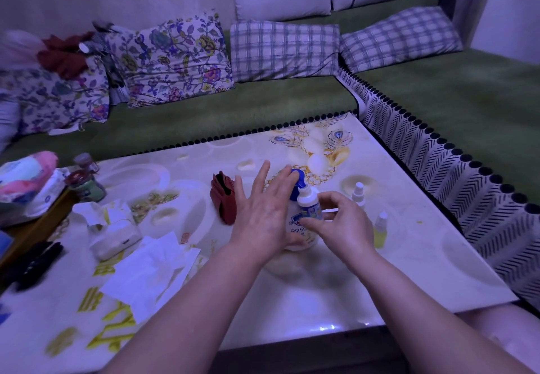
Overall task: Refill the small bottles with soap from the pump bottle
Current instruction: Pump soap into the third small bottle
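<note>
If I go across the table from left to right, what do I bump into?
Going across: black pens → tissue pack → red wallet → left hand → right hand holding a small bottle → yellow bottle.

Dim room, heavy blue-violet cast throughout. Glossy table catches pale glare at near edge — few bright specks. Soft shadow pools under pump bottle. Wide-angle bending at frame edges — sofa trim bows. Left edge soft, smeared.
</note>
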